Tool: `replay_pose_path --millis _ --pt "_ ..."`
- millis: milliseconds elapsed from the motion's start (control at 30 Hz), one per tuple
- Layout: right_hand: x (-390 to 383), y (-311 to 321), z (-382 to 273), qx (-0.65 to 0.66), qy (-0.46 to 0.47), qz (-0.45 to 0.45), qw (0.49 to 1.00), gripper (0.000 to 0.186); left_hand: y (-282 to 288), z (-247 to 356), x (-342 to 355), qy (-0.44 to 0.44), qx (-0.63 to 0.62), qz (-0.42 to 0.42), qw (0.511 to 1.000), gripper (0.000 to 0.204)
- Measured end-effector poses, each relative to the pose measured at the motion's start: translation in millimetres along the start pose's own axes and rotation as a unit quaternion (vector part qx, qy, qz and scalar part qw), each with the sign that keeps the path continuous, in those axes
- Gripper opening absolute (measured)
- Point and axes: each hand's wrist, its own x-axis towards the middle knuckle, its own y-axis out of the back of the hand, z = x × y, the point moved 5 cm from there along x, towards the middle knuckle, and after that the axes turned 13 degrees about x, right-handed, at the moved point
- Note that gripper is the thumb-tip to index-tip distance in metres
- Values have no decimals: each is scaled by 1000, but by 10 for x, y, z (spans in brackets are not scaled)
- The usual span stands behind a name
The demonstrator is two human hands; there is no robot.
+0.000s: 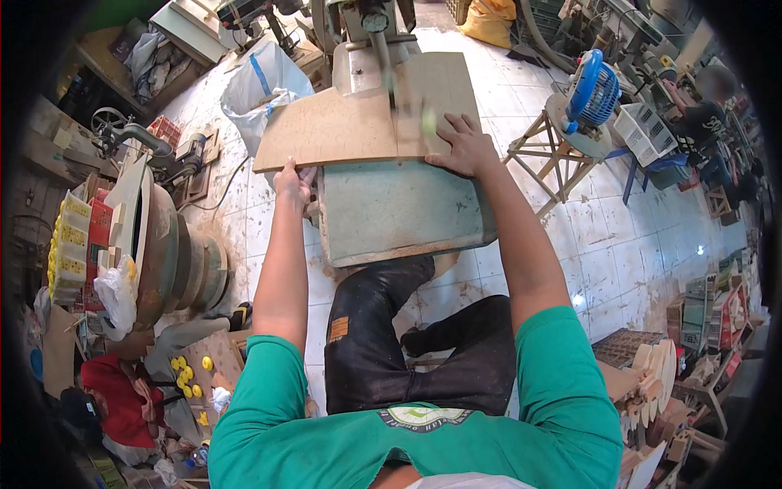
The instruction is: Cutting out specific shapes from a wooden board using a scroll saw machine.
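A thin brown wooden board (pixel 342 122) lies flat on the grey metal table (pixel 391 208) of a scroll saw machine (pixel 366 33). My left hand (pixel 292 181) grips the board's near edge at its left part. My right hand (pixel 466 145) presses flat on the board's top at its right part, fingers spread. The saw's thin blade arm (pixel 384 61) comes down onto the board between my hands, closer to the right one. I sit with black trousers under the table.
A blue fan (pixel 593 94) sits on a wooden stool at the right. A white sack (pixel 265 81) stands left of the machine. Stacked round wooden pieces (pixel 175 261) lie at the left, more wooden cut-outs (pixel 652 375) at the lower right. Another person (pixel 709 114) works at the far right.
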Motion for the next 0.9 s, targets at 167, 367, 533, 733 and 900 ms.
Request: replay_pose_path --millis 167,367,533,733,900 --pt "-2 22 20 5 -4 -5 1000 84 -76 3 -26 -9 11 -2 1000 34" --pt "140 -75 116 53 -9 -23 998 83 131 17 42 7 8 -12 1000 35" --pt "289 -202 755 288 -196 201 915 71 469 29 -100 11 24 -14 1000 36" --pt "206 -455 1404 628 -236 16 741 53 529 73 -571 33 41 -33 998 33" --pt "-519 -128 1025 740 -244 21 626 32 1021 231 -932 34 14 -21 999 34"
